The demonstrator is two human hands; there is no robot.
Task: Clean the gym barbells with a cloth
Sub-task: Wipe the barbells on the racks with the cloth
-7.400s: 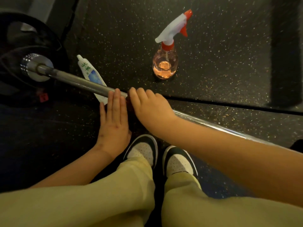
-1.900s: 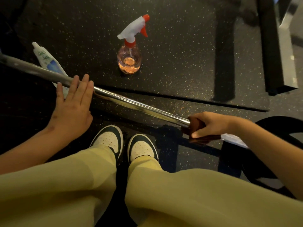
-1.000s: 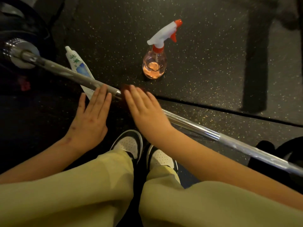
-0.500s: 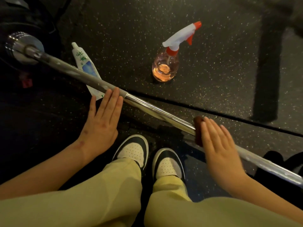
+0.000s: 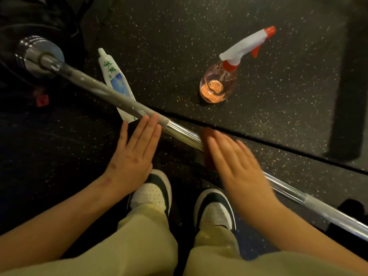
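A chrome barbell (image 5: pixel 183 134) runs across the floor from the upper left to the lower right. My left hand (image 5: pixel 135 154) lies flat with its fingertips against the knurled part of the bar. My right hand (image 5: pixel 233 162), blurred, presses a dark reddish cloth (image 5: pixel 207 136) against the bar near its middle. Only an edge of the cloth shows past my fingers.
A spray bottle (image 5: pixel 223 82) with pink liquid and a red and white trigger stands beyond the bar. A white tube (image 5: pixel 115 80) lies under the bar at the left. The bar's sleeve (image 5: pixel 37 54) and a black weight plate (image 5: pixel 29 20) sit at the upper left. My shoes (image 5: pixel 153 190) are below.
My right hand has slid the cloth left along the bar, back toward my left hand. The left hand has stayed in place on the bar.
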